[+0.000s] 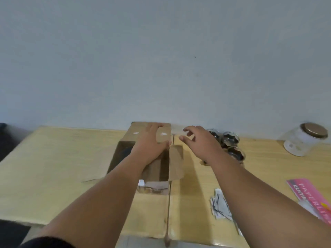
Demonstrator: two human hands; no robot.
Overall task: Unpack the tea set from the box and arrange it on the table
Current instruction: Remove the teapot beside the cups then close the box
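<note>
An open brown cardboard box [176, 163] stands in the middle of the pale wooden table [53, 167]. My left hand [150, 142] grips the box's far flap [163, 135], fingers over its top edge and thumb on its near face. A dark shape lies inside the box at the left; I cannot tell what it is. My right hand [200, 140] hovers just right of the box with its fingers spread and nothing in it. Behind that hand, several small glass cups [230, 139] with dark contents stand together on the table.
A glass jar with a metal lid [304, 138] lies tilted at the far right. A pink printed packet [311, 197] and a white crumpled paper with black lines [221, 205] lie at the near right. The wall rises right behind the table.
</note>
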